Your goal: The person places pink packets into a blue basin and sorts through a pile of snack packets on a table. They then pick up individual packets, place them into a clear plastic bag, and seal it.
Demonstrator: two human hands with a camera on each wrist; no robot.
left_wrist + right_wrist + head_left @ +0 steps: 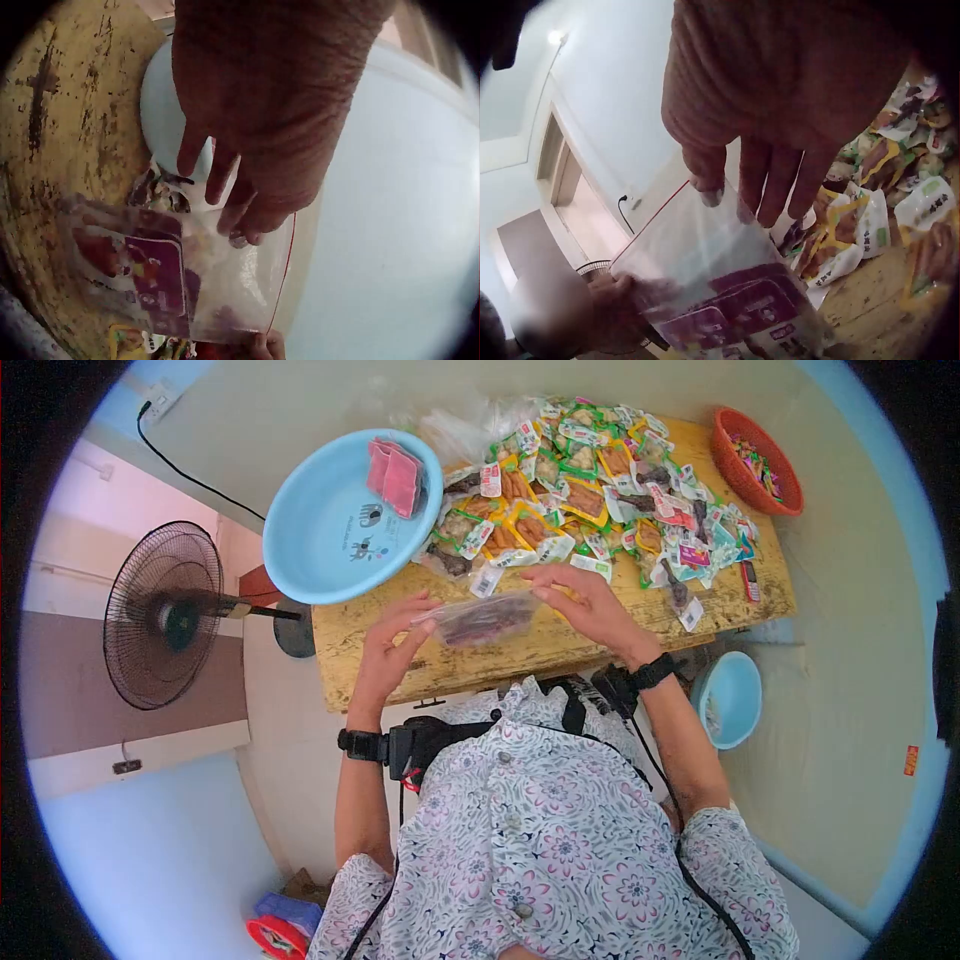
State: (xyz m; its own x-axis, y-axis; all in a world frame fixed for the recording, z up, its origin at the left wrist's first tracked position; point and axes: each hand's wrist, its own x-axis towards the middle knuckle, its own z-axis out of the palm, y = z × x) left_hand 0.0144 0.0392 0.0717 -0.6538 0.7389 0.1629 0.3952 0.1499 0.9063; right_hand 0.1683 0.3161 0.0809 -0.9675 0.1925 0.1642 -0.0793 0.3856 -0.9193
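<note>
Held between both hands is a clear zip bag [487, 618] with purple printed packets inside, above the table's front part. My left hand [392, 645] pinches one top corner of it between thumb and fingers; in the left wrist view that hand [259, 142] has its other fingers spread. The opposite corner is pinched by my right hand [590, 608]. In the right wrist view, the right hand [780, 97] has its thumb on the bag [727, 277] near the red zip line. Whether the bag's mouth is sealed, I cannot tell.
Many small food packets [585, 490] are heaped on the yellow wooden table [400, 670]. A blue basin [320, 530] with pink packets [395, 478] stands left, a red basket [735, 470] back right. A smaller blue basin [735, 700] is lower right, a fan [165, 615] left.
</note>
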